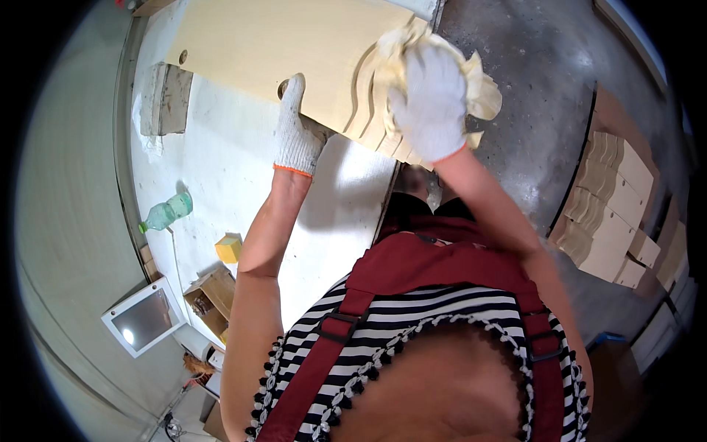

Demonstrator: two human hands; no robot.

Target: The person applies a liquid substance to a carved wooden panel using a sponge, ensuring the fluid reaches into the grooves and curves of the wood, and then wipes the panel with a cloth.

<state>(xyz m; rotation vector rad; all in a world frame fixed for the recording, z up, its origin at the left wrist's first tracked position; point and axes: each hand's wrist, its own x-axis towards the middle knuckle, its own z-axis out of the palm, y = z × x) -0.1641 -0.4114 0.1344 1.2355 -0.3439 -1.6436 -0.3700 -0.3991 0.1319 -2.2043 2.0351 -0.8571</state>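
Bright, even light; soft shadows; fisheye bending and dark rim.

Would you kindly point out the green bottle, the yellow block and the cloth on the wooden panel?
green bottle (pixel 166 213), head view, middle of its body.
yellow block (pixel 229 249), head view, its top face.
cloth (pixel 482 92), head view, bunched edge right of the gloved right hand.

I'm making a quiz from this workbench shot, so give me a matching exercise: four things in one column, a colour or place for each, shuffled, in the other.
1 left hand
2 right hand
3 plastic bottle
4 foam block

A green, lying on the white bench
B yellow, on the bench
C pressing a pale cloth on the panel
D gripping the edge of the wooden panel

Pairs: 1-D, 2-C, 3-A, 4-B
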